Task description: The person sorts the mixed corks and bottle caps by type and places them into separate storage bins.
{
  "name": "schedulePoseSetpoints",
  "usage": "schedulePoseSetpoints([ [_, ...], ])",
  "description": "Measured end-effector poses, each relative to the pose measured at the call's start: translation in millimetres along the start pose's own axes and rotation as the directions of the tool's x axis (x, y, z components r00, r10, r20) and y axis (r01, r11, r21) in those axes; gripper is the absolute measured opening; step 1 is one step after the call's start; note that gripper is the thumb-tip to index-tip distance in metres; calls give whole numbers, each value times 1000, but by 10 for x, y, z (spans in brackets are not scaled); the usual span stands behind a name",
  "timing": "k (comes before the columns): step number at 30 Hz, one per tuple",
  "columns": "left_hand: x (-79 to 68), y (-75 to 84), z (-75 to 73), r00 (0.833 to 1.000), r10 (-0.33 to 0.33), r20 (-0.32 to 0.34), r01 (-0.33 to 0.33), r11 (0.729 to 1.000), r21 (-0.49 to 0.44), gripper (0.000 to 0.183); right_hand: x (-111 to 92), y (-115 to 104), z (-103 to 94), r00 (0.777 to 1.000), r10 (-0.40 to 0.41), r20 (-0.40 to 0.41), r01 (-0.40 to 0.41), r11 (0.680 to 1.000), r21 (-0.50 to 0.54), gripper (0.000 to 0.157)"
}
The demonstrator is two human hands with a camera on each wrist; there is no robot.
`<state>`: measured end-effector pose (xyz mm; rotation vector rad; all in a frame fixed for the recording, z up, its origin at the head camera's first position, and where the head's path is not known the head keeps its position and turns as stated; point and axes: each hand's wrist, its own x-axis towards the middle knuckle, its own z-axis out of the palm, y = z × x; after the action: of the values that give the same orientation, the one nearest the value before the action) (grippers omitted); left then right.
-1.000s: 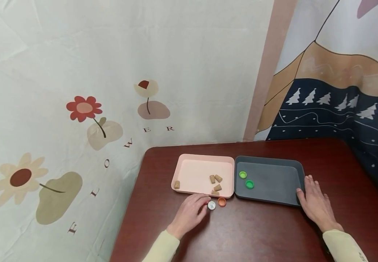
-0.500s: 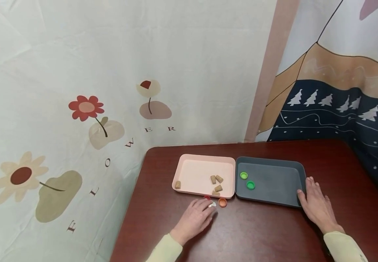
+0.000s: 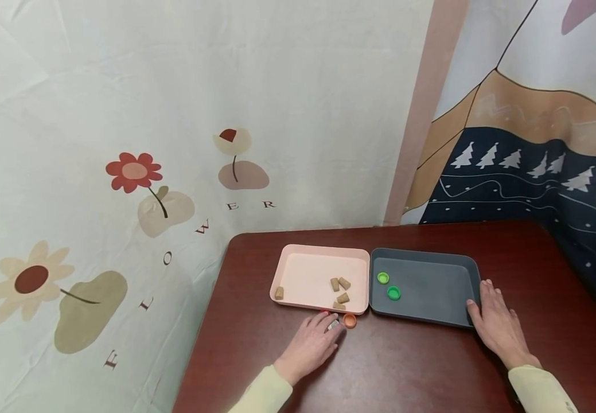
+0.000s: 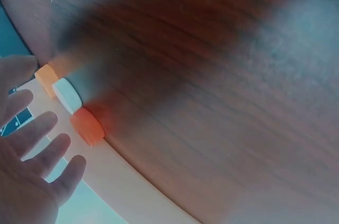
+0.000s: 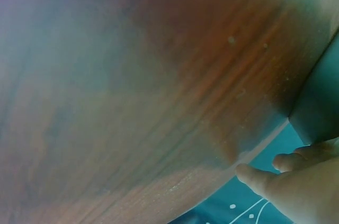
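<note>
My left hand (image 3: 310, 344) hovers over a row of bottle caps just in front of the pink tray, its fingers spread and loosely bent. The white cap (image 3: 333, 324) shows partly between the fingers, with the orange cap (image 3: 349, 320) beside the fingertips. Mostly hidden behind the hand is a red cap (image 3: 324, 312). The left wrist view shows all three side by side: the orange cap (image 4: 46, 80), the white cap (image 4: 68, 96) and the red cap (image 4: 87, 127); nothing is gripped. My right hand (image 3: 499, 327) rests with straight fingers along the right edge of the dark grey tray (image 3: 427, 287).
Several corks (image 3: 342, 298) lie in the pink tray (image 3: 303, 275), one of them at its left corner. Inside the grey tray are a light green cap (image 3: 382, 278) and a darker green cap (image 3: 393, 293). A printed curtain (image 3: 303, 115) hangs behind the brown table (image 3: 401, 367).
My left hand has shifted right, from beside the red cap to over the white cap, reaching the orange one. The right hand has stayed at the grey tray.
</note>
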<state>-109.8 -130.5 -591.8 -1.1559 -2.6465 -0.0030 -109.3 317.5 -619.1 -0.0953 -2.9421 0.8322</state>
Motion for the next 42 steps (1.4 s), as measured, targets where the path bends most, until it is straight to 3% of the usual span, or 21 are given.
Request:
schedulePoseSetpoints([
  [12,57,-12,52,997,80,-11,-78,992,104,33,2,3,-3,1000,3,10,-3,1000,3,73],
  [18,62,-10,65,997,72,-6,-72,993,94,32,11,-6,3,1000,1,11,-1,1000,3,73],
  [28,50,-7,67,997,33,76,-44,989,144,27,-2,-6,-10,1000,-1,9,1,1000,18,73],
  [37,11,-28,75,1000,20,20,-23,986,163,14,4,-11,-8,1000,-1,12,0,1000,22,74],
  [42,-12,-12,61,999,19,-51,-11,988,155,7,2,-9,-4,1000,-3,13,3,1000,20,74],
])
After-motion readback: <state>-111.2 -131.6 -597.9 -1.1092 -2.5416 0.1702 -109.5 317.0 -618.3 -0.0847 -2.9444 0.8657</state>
